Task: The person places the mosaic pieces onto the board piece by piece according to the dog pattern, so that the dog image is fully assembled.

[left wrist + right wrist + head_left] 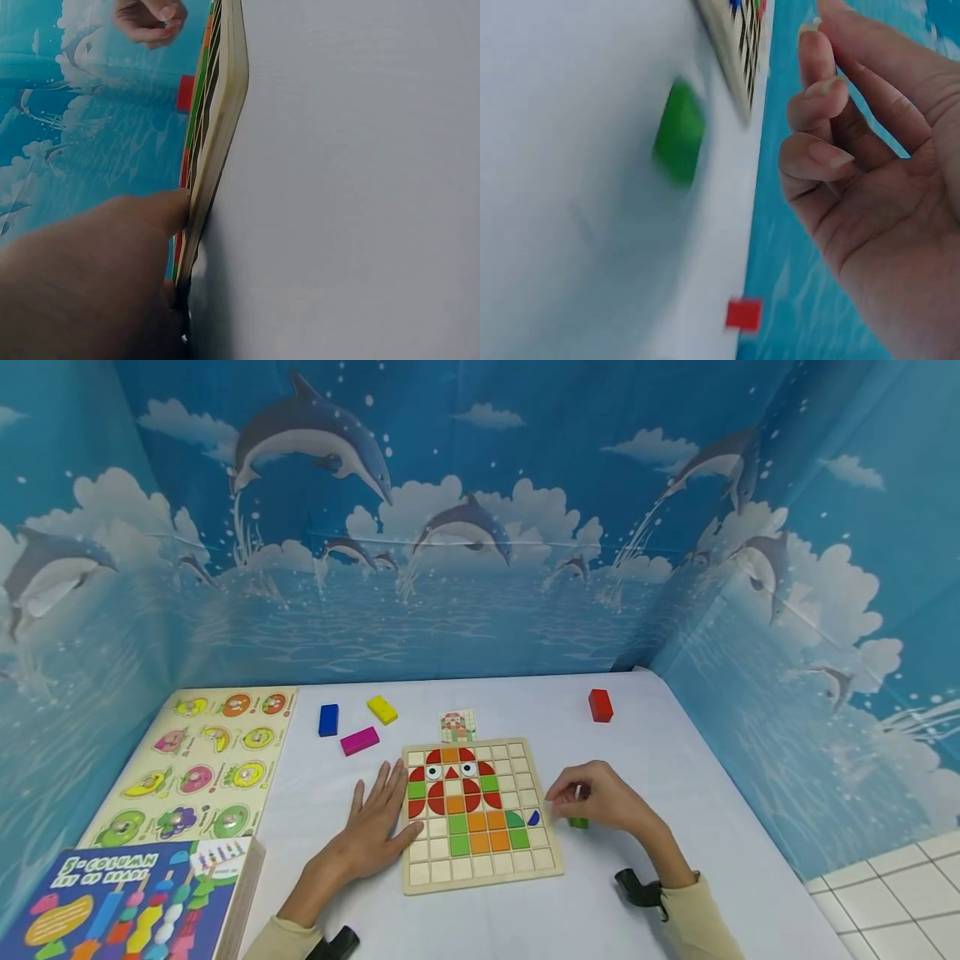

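A square wooden grid board (442,876) lies on the table, with red, orange, green and white-and-black tiles forming an owl-like figure. A blue piece (533,817) rests tilted toward its right side. My left hand (363,839) lies with fingers extended along the board's left edge, thumb at the rim; the left wrist view shows the thumb (161,212) against it. Just off the right edge is my right hand (603,797), fingers curled, thumb and index tips together; I cannot tell whether something small is between them. A green block (578,822) lies beneath it, partly hidden.
A picture card (457,726) lies beyond the board. Blue (328,720), yellow (382,710) and magenta (360,742) blocks lie back left, a red block (601,705) back right. A fruit-picture sheet (281,739) and a boxed bead set (142,893) occupy the left. Dolphin-printed curtains enclose the table.
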Available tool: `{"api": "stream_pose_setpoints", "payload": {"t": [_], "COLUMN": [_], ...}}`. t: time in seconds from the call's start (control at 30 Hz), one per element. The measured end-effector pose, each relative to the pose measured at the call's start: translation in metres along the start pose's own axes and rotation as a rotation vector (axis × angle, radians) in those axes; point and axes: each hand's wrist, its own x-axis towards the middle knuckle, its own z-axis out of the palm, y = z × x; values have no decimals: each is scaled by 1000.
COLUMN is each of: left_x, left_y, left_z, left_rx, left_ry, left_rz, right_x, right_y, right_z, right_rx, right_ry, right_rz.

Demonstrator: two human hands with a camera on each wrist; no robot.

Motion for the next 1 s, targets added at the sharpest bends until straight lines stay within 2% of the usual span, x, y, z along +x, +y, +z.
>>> {"api": "stream_pose_setpoints", "payload": {"t": [0.13,0.27,0.5,0.77,1.0], "left_x": [0,-1,-1,0,0], "left_y": [0,0,-1,-2,-7], "left_z": [-1,-2,-1,0,5], "left_rx": [13,1,1,-7,-47], "left_ry": [-12,-11,1,17,45], "left_rz": [-15,-16,-1,15,54], "right_x": [-14,-21,-26,-26,-26], "right_y": [16,27,30,32,33], "right_z": [-9,-15,-18,-14,-10], "right_rx": [-15,-13,21,-21,-42], "right_ry": [40,40,20,50,67], "right_rz": [61,146,285,323,319]}}
